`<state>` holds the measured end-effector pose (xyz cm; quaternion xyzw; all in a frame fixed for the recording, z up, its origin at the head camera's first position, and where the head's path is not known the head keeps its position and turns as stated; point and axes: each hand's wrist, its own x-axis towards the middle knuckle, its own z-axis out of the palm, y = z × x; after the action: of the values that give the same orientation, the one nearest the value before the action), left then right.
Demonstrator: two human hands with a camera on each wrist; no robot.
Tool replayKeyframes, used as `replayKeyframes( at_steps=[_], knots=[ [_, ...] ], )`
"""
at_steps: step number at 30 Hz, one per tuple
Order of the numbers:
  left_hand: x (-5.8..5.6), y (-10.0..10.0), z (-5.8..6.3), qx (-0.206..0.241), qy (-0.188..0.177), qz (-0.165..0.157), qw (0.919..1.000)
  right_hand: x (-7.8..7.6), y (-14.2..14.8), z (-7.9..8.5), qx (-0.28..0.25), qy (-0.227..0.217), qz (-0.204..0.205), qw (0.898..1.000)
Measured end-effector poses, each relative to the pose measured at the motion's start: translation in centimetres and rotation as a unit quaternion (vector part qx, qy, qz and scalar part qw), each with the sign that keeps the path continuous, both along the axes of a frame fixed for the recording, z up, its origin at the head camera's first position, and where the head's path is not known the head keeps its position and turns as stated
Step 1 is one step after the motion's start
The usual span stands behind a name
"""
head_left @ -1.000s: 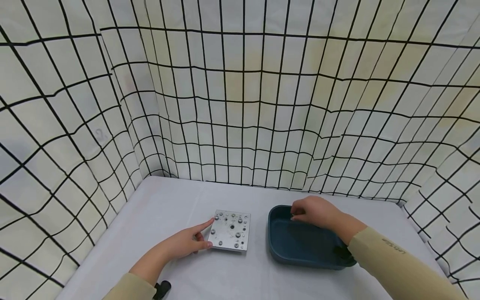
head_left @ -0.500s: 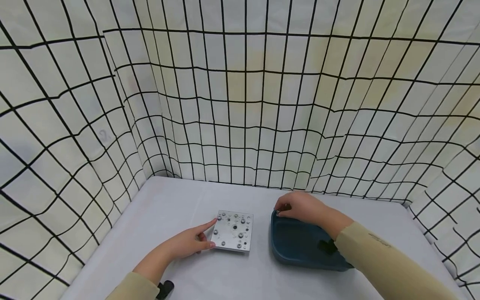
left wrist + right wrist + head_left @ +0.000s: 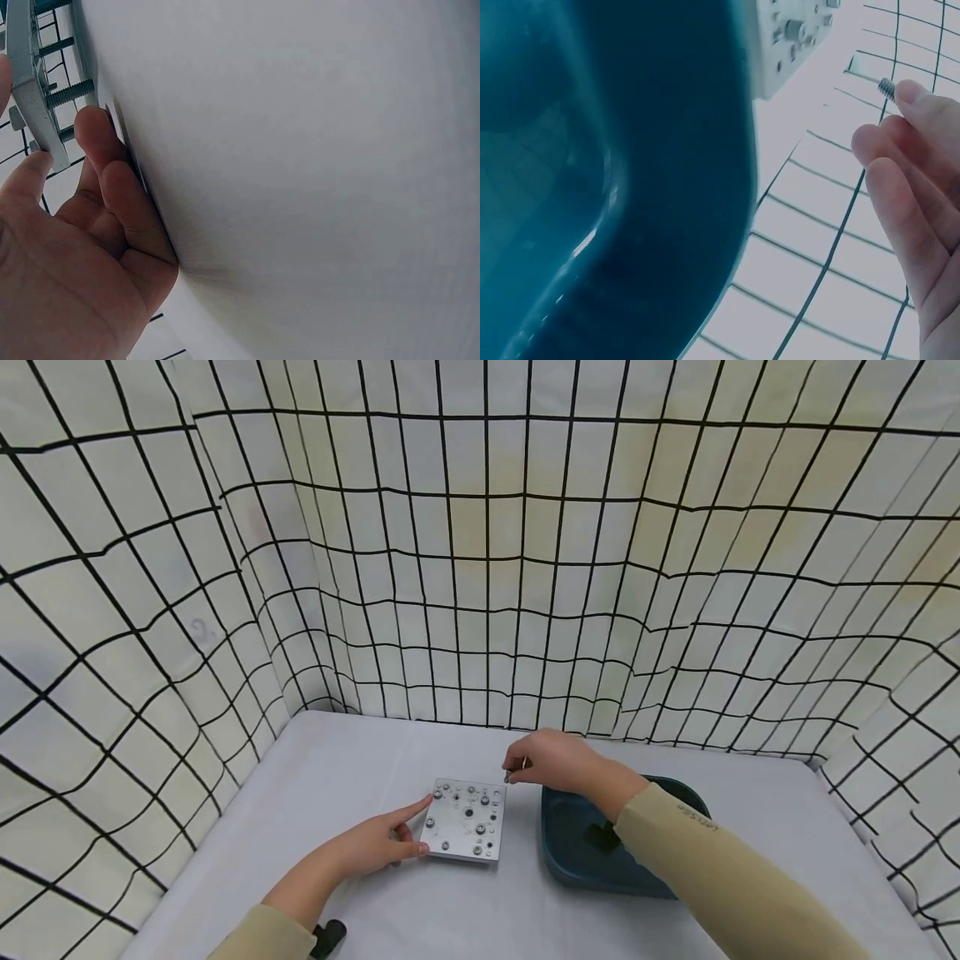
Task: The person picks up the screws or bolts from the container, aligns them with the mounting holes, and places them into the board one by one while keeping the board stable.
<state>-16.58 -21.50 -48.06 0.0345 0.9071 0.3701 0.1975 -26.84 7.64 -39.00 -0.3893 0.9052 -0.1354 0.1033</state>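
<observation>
A square silver metal plate [image 3: 465,820] with several socket-head bolts and holes sits left of the bin. My left hand [image 3: 372,843] holds it by its left side, index finger at the far corner and thumb at the near one. In the left wrist view, threaded bolt ends [image 3: 71,94] stick out beneath the plate, and other fingers of the left hand [image 3: 67,285] curl low by the tabletop. My right hand [image 3: 551,760] is just beyond the plate's far right corner, pinching a small threaded screw [image 3: 887,89] between thumb and fingertips. Its head is hidden.
A dark teal bin [image 3: 566,868] stands to the right under the right forearm, with a dark shadow inside. A black cylindrical thing [image 3: 330,935] shows by the left sleeve. White walls with black grid lines [image 3: 487,568] enclose the white table [image 3: 360,743].
My right hand has come up out of the bin and moved left over its rim to the plate's far right corner, carrying the screw. The left hand stays on the plate.
</observation>
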Motion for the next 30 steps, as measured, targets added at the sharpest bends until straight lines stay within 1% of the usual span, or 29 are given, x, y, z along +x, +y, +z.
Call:
replayKeyframes(
  at_steps=[4, 11, 17, 22, 24, 30],
  knots=[
    [0.0, -0.1, -0.1, 0.007, 0.004, -0.007, 0.9999, -0.1, -1.9, -0.1, 0.003, -0.003, 0.004, 1.0],
    [0.1, -0.2, -0.2, 0.011, 0.0, -0.008, 0.9999, -0.1, -4.4, -0.7, 0.008, -0.001, 0.013, 1.0],
    [0.1, -0.3, -0.1, 0.012, -0.001, -0.007, 0.9999, 0.2, -5.6, -1.1, 0.019, -0.021, 0.017, 0.999],
    [0.1, -0.4, -0.1, 0.009, 0.002, -0.008, 0.9999, 0.7, -6.5, -1.7, 0.051, -0.037, 0.023, 0.998],
    [0.1, -0.4, -0.1, 0.01, 0.002, -0.011, 0.9999, 0.8, -6.7, -2.0, 0.066, -0.044, 0.017, 0.997],
    [0.0, -0.5, -0.1, 0.015, 0.002, -0.015, 0.9998, 1.0, -7.4, -2.8, 0.094, -0.047, 0.011, 0.994]
  ],
)
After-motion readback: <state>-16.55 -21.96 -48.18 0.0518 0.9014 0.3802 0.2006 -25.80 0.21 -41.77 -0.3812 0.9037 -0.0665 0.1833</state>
